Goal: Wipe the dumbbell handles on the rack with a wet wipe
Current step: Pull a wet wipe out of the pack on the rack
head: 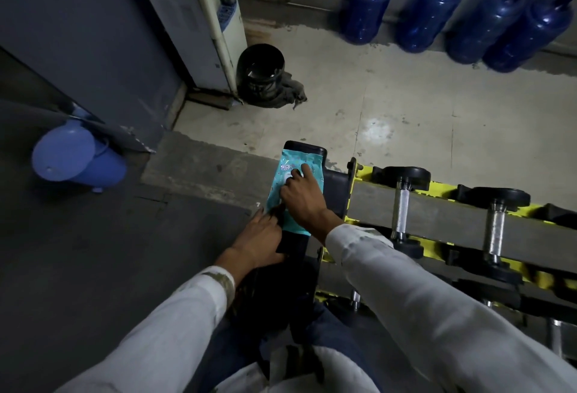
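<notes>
A teal wet-wipe pack (282,188) lies on the black end post of the dumbbell rack (307,150). My right hand (301,197) rests on top of the pack, its fingertips at the white flap near the pack's middle. My left hand (260,235) holds the pack's near edge against the post. To the right, two dumbbells with silver knurled handles (400,205) (495,225) lie across the yellow-edged rack rails (437,211). More dumbbells sit on a lower tier, mostly hidden by my right sleeve.
A black bin (260,69) with a grey rag stands by a white water dispenser (199,17). Several blue water jugs (431,8) line the far wall. A blue bucket (78,155) lies at the left. Bare pale tile floor stretches ahead.
</notes>
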Demonstrator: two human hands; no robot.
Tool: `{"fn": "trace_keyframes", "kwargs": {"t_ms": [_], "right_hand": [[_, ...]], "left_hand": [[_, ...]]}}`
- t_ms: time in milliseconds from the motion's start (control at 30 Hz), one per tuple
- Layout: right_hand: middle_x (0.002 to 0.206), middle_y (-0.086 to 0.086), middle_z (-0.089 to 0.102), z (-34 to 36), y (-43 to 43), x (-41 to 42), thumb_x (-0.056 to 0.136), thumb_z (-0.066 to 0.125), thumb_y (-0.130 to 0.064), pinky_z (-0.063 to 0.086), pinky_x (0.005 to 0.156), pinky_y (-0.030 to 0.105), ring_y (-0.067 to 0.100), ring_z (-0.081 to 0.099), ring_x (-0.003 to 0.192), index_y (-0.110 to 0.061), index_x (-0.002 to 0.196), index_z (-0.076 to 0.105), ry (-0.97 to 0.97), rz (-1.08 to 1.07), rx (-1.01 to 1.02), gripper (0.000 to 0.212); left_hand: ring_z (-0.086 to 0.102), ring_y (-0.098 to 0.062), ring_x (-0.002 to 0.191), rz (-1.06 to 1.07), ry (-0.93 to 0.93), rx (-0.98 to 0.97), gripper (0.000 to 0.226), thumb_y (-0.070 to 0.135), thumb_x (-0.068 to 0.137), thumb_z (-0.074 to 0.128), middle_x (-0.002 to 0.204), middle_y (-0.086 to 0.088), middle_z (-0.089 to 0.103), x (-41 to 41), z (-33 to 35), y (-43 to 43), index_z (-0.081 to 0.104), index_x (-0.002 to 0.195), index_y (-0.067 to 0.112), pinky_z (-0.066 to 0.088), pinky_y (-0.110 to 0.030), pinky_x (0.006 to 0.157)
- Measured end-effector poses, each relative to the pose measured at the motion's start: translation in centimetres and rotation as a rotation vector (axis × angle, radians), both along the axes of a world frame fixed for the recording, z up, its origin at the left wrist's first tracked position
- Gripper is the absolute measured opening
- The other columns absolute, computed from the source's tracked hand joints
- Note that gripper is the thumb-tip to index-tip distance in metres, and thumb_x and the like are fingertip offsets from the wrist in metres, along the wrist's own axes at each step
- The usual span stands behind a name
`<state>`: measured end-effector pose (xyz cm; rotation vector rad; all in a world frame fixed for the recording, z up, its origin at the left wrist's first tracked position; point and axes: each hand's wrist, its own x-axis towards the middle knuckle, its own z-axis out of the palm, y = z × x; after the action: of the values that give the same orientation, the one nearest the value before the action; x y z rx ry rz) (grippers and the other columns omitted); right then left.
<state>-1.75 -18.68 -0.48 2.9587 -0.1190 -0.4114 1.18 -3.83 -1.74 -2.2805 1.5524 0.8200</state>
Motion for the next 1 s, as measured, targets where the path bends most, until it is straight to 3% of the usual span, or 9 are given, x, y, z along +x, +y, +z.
{"fn": "trace_keyframes", "kwargs": {"t_ms": [200, 367, 500, 567, 633, 700, 867, 1000], "right_hand": [[0.104, 0.008, 0.07, -1.4, -0.8, -0.3, 0.087, 0.06, -0.034, 0.029, 0.102, 0.047, 0.032, 0.053, 0.108, -0.013, 0.103, 0.07, -0.077, -0.121, 0.147, 0.028], [0.09, 0.008, 0.067, -1.7, -2.4, -0.8, 0.084, 0.062, -0.05, 0.036, 0.094, 0.044, 0.031, 0.058, 0.093, -0.016, 0.087, 0.063, -0.187, -0.253, 0.357, 0.034], [0.073, -0.001, 0.059, -0.5, -2.7, -1.3, 0.084, 0.06, -0.038, 0.042, 0.089, 0.043, 0.024, 0.056, 0.073, -0.018, 0.075, 0.054, -0.29, -0.464, 0.697, 0.023], [0.071, 0.002, 0.061, 0.5, -2.7, -1.1, 0.083, 0.057, -0.031, 0.048, 0.074, 0.043, 0.02, 0.057, 0.067, -0.013, 0.076, 0.056, -0.411, -0.636, 0.897, 0.019], [0.075, 0.009, 0.065, 1.3, -2.6, -1.0, 0.089, 0.056, -0.023, 0.049, 0.065, 0.041, 0.013, 0.063, 0.07, -0.008, 0.079, 0.052, -0.514, -0.777, 1.102, 0.019], [0.081, 0.011, 0.071, 2.4, -2.3, -1.0, 0.097, 0.05, -0.017, 0.053, 0.071, 0.038, 0.011, 0.072, 0.084, -0.007, 0.083, 0.047, -0.6, -0.843, 1.295, 0.017], [0.077, 0.014, 0.065, 5.8, -2.2, -1.0, 0.104, 0.04, -0.009, 0.055, 0.068, 0.042, 0.028, 0.068, 0.074, 0.001, 0.094, 0.042, -0.845, -0.842, 1.399, 0.014], [0.078, 0.019, 0.059, 7.8, -2.2, -1.3, 0.103, 0.04, -0.012, 0.057, 0.069, 0.049, 0.028, 0.061, 0.071, 0.001, 0.096, 0.044, -0.935, -0.91, 1.479, 0.014]], "left_hand": [[0.032, -0.036, 0.145, 0.02, 0.032, -0.04, 0.081, 0.059, 0.092, 0.06, 0.152, -0.023, 0.039, 0.2, 0.6, -0.3, 0.049, 0.144, -0.003, 0.015, -0.042, 0.126], [0.028, -0.037, 0.149, 0.041, 0.08, -0.064, 0.08, 0.055, 0.092, 0.063, 0.163, -0.025, 0.025, 0.8, 0.9, -0.8, 0.049, 0.144, -0.004, 0.017, -0.04, 0.126], [0.03, -0.037, 0.147, 0.031, 0.077, -0.056, 0.08, 0.055, 0.091, 0.064, 0.163, -0.028, 0.022, 0.9, 0.6, -0.7, 0.051, 0.142, -0.005, 0.018, -0.039, 0.125], [0.025, -0.037, 0.151, 0.024, 0.088, -0.066, 0.086, 0.056, 0.091, 0.064, 0.167, -0.029, 0.009, 0.9, 0.5, -0.7, 0.044, 0.148, -0.006, 0.018, -0.038, 0.125], [0.019, -0.037, 0.154, 0.009, 0.091, -0.076, 0.093, 0.056, 0.092, 0.064, 0.168, -0.029, -0.004, 1.0, 0.4, -0.7, 0.034, 0.154, -0.006, 0.017, -0.039, 0.126], [0.019, -0.038, 0.154, 0.002, 0.09, -0.077, 0.096, 0.056, 0.092, 0.064, 0.167, -0.03, -0.008, 1.0, 0.4, -0.7, 0.028, 0.156, -0.006, 0.018, -0.039, 0.125], [0.016, -0.038, 0.154, -0.009, 0.113, -0.105, 0.103, 0.05, 0.095, 0.064, 0.167, -0.028, -0.014, 1.1, 0.8, -0.6, 0.005, 0.162, -0.002, 0.018, -0.038, 0.125], [0.02, -0.038, 0.153, 0.023, 0.126, -0.125, 0.095, 0.046, 0.096, 0.065, 0.169, -0.027, -0.008, 1.4, 1.0, -0.3, 0.017, 0.158, -0.007, 0.017, -0.037, 0.125]]}}
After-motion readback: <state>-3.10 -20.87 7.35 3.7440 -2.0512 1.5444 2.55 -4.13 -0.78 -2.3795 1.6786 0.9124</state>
